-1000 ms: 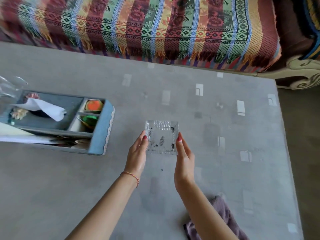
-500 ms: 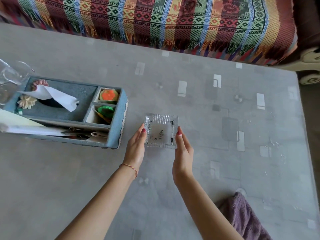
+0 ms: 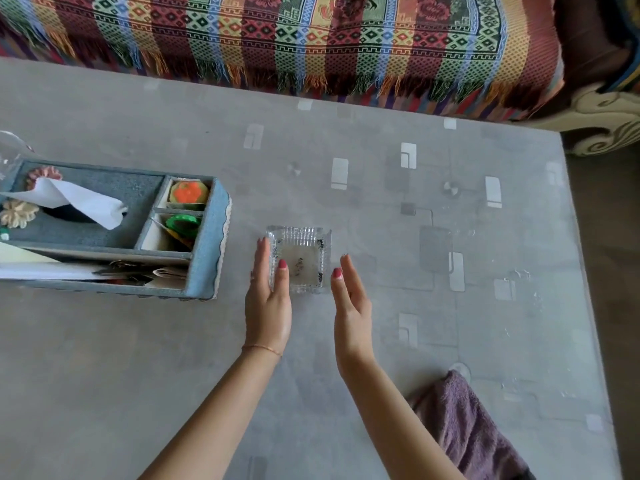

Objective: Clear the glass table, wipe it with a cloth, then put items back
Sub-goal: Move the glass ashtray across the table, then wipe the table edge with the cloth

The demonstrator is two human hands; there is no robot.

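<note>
Glass table (image 3: pixel 381 140) (grey-patterned) fronts a striped sofa throw (image 3: pixel 311 36); the left hand (image 3: pixel 268 299) and right hand (image 3: pixel 349 299), both spread and empty, flank a glass ashtray (image 3: pixel 299 259).

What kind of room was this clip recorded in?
Most likely a home living room. A low glass table stands before a sofa draped in a striped woven throw, and on the table sit a fabric tissue-box organiser and a glass ashtray.

glass dish (image 3: pixel 299 259) on table (image 3: pixel 346 393), hands flanking
</note>
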